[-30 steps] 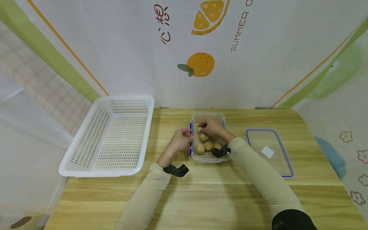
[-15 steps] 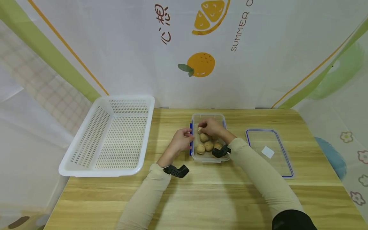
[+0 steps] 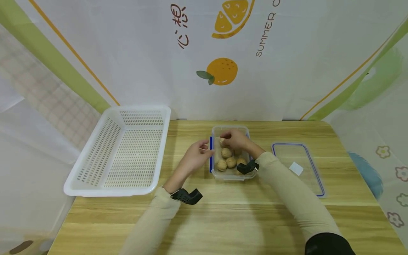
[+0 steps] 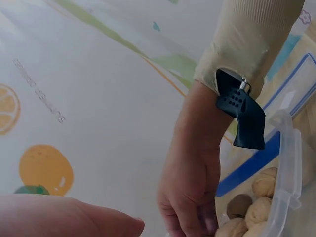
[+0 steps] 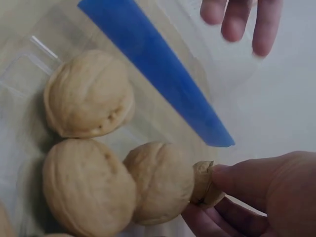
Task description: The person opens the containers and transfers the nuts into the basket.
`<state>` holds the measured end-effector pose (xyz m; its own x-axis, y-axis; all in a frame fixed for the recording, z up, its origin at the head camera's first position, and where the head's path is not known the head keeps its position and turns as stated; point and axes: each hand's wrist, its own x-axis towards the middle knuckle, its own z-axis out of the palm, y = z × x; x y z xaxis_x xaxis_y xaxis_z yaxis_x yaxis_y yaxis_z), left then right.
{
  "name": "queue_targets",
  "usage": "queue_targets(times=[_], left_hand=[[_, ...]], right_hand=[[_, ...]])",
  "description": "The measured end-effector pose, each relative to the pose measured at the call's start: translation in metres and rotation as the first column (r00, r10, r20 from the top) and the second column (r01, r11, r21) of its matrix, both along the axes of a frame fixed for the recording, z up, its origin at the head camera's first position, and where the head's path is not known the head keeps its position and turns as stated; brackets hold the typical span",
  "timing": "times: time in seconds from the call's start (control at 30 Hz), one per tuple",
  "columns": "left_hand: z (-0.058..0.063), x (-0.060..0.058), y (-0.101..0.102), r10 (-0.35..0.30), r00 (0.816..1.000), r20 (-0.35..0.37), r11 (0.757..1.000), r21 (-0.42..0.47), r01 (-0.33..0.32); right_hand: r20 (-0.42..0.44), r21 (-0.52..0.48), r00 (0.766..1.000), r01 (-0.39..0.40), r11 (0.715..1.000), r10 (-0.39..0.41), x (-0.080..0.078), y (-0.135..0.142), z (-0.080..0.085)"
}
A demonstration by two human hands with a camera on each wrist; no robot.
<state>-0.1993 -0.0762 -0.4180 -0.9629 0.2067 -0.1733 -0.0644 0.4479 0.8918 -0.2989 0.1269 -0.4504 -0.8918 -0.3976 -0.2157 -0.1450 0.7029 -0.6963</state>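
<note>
Tan walnuts [image 3: 231, 162]; blue-trimmed box [image 3: 227, 177]; white basket [image 3: 134, 159]; beige sleeves [image 3: 293, 194].

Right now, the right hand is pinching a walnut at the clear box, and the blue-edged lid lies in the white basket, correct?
Not in the white basket: the head view shows the blue-edged lid on the table, right of the clear box. The rest stands.

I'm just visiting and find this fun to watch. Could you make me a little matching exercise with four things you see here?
1. Basket
2. Lid
3. Right hand
4. Box

A. Contains several walnuts
B. Pinching one walnut
C. White, with rows of holes
D. Clear, with a blue line near its edge

Pairs: 1-C, 2-D, 3-B, 4-A
</note>
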Motion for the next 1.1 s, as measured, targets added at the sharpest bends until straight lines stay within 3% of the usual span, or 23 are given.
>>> queue_targets(times=[0.23,0.47,0.8,1.1], left_hand=[[0.02,0.02,-0.018,-0.016,0.997,-0.078,1.0,0.003,0.017],[0.042,0.045,-0.06,-0.062,0.989,-0.132,0.997,-0.063,0.054],[0.068,0.077,-0.135,-0.017,0.981,-0.194,0.988,-0.156,-0.014],[0.066,0.09,-0.209,0.082,0.965,-0.248,0.959,-0.245,-0.144]], right_hand=[[-0.054,-0.007,0.998,-0.024,1.0,0.023,0.003,-0.001,0.014],[-0.083,-0.062,0.994,-0.074,0.995,0.068,0.007,-0.002,0.028],[-0.078,-0.113,0.993,-0.095,0.989,0.087,0.012,-0.011,0.05],[-0.087,-0.114,0.992,-0.097,0.989,0.087,0.015,-0.025,0.067]])
